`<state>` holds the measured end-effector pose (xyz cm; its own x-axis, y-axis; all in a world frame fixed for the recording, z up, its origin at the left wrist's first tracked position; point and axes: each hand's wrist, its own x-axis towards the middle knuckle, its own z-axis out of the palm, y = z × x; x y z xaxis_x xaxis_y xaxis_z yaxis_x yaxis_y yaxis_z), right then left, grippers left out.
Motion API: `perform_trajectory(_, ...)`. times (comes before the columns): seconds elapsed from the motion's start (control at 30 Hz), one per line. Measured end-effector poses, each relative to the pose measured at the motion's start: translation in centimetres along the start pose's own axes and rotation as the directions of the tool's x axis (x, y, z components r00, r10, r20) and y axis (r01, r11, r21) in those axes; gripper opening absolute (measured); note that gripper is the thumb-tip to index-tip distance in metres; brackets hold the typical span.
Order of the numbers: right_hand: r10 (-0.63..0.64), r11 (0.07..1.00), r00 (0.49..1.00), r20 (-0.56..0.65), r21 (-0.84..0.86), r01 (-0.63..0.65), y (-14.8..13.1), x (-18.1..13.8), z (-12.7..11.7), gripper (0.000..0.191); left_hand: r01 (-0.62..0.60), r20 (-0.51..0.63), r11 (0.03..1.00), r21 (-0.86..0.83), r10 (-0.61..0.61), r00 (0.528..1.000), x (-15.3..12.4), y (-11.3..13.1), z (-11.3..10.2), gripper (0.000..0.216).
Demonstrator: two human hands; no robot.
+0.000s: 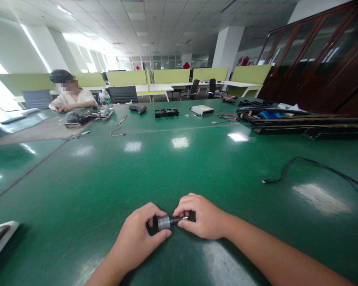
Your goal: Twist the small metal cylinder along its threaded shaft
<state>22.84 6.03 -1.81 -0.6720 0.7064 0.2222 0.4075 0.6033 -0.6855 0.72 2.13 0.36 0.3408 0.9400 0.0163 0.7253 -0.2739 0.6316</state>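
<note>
Low in the middle of the head view, my two hands meet at a small grey metal cylinder [164, 223] with a dark ridged stem and a bright tip, shaped like a hole saw. My left hand [141, 230] grips the cylinder's thick body between thumb and fingers. On the other side, my right hand [199, 216] pinches the dark stem [175, 220], whose silver end points right, towards my palm. The piece lies roughly level, just at or above the green tabletop [155, 167]; I cannot tell whether it touches. My fingers hide parts of it.
A black cable [289, 167] runs in from the right. Farther back are a dark drill-like tool [137, 109], a black slotted block [166, 113], a white box [202, 110] and piled black parts [274, 119]. Another person [74, 95] sits at far left. A pale-edged tray [13, 228] is near left.
</note>
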Motion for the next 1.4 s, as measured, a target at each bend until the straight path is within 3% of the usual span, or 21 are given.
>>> perform_trajectory(0.73,-0.134,0.988,0.991,-0.001,-0.084,0.133,-0.11,0.02,0.23,0.011,0.019,0.01,1.0,-0.02,-0.019,1.0,0.09,0.28,-0.06,0.015)
perform_trajectory(1.4,-0.083,0.994,0.996,-0.014,-0.066,0.082,0.24,-0.13,0.25,0.01,0.01,0.028,1.0,-0.014,-0.01,1.0,0.01,0.21,-0.02,0.016)
